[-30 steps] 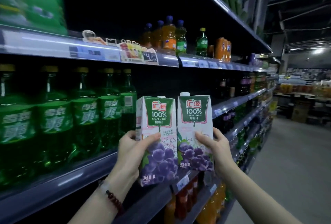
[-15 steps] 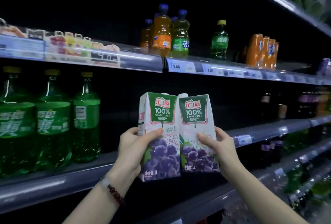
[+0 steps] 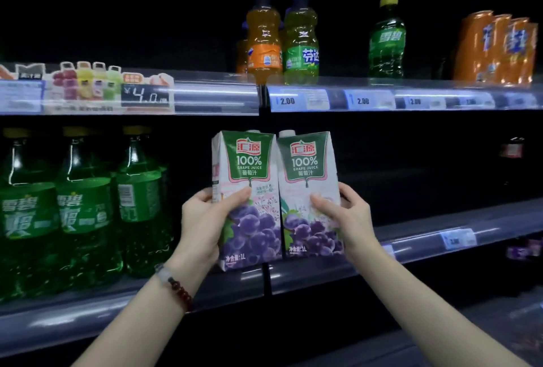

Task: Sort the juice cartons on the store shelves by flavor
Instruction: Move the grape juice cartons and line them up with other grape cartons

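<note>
I hold two grape juice cartons side by side, both white with a green label and purple grapes. My left hand grips the left carton around its lower left side. My right hand grips the right carton around its lower right side. The two cartons touch each other, upright, in front of the middle shelf, at a dark bare stretch of it. Whether their bases rest on the shelf edge I cannot tell.
Large green soda bottles fill the middle shelf to the left. The upper shelf carries small orange and green bottles, a green bottle and orange packs. Price tags line the shelf edges.
The view has swung from along the aisle to face the shelves straight on. Both cartons have stayed in my hands, pressed together, and now sit closer to the middle shelf.
</note>
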A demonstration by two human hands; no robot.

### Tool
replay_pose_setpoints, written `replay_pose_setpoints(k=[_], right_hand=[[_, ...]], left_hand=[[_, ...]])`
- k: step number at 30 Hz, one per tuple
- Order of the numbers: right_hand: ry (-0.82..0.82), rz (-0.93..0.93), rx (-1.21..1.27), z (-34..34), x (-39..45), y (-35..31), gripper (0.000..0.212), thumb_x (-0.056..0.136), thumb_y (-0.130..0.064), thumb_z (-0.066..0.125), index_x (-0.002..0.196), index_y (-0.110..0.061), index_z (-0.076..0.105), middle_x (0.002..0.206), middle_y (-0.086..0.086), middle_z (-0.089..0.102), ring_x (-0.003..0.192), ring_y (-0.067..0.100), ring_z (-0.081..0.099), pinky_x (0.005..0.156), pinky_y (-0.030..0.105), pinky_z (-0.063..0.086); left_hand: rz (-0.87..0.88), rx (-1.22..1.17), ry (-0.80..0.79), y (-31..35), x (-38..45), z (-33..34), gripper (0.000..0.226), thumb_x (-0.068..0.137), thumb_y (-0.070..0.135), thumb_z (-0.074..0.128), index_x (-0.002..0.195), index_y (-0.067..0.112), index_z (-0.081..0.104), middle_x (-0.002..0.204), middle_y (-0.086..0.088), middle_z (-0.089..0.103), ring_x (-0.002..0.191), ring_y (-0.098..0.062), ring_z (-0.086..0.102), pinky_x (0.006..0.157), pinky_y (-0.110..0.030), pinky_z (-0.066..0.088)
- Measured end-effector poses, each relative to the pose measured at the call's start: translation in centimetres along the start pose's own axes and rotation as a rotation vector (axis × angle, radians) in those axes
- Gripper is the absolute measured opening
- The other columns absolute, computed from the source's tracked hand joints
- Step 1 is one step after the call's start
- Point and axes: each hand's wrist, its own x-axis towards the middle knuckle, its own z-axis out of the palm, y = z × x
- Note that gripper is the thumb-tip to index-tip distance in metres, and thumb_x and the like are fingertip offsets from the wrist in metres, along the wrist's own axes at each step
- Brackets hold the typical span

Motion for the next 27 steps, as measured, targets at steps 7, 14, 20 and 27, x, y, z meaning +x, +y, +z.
replay_pose_setpoints(k=[7,14,20,27], right_hand=[[-0.054,-0.003,0.039,-3.3,4.4,1.0,0.053,0.058,-0.027,0.086,0.104,-0.028,0.06,0.091,-0.002,0.078,0.076,0.018,0.076,0.057,0.023,0.057],[-0.098,0.017,0.013,-7.9,7.8,3.1,0.069,0.057,-0.031,0.085,0.118,-0.021,0.056,0.094,-0.005,0.078,0.082,0.016,0.076,0.06,0.02,0.057],[-0.146,0.063,-0.016,-9.5,9.5,4.8,0.069,0.054,-0.034,0.084,0.117,-0.024,0.055,0.092,-0.004,0.078,0.079,0.002,0.073,0.063,0.016,0.051],[-0.272,0.175,-0.067,-11.7,10.5,3.9,0.065,0.064,-0.027,0.078,0.12,0.002,0.061,0.092,0.005,0.079,0.082,0.014,0.075,0.068,0.02,0.055]], left_hand=[[0.041,-0.061,0.055,-3.4,1.7,3.6,0.061,0.047,0.025,0.089,0.1,0.006,0.065,0.077,-0.005,0.078,0.069,-0.02,0.076,0.055,-0.023,0.057],[0.119,-0.019,0.077,-7.6,3.5,7.1,0.076,0.032,0.044,0.095,0.094,0.008,0.069,0.087,-0.008,0.078,0.078,-0.024,0.076,0.064,-0.027,0.059],[0.151,-0.032,0.078,-9.4,4.7,8.1,0.068,0.029,0.042,0.096,0.085,0.013,0.072,0.085,-0.01,0.078,0.073,-0.023,0.075,0.06,-0.021,0.057],[0.134,-0.012,0.016,-10.0,5.0,9.5,0.058,0.045,0.027,0.091,0.096,0.01,0.069,0.089,-0.008,0.078,0.076,-0.024,0.076,0.06,-0.023,0.058]])
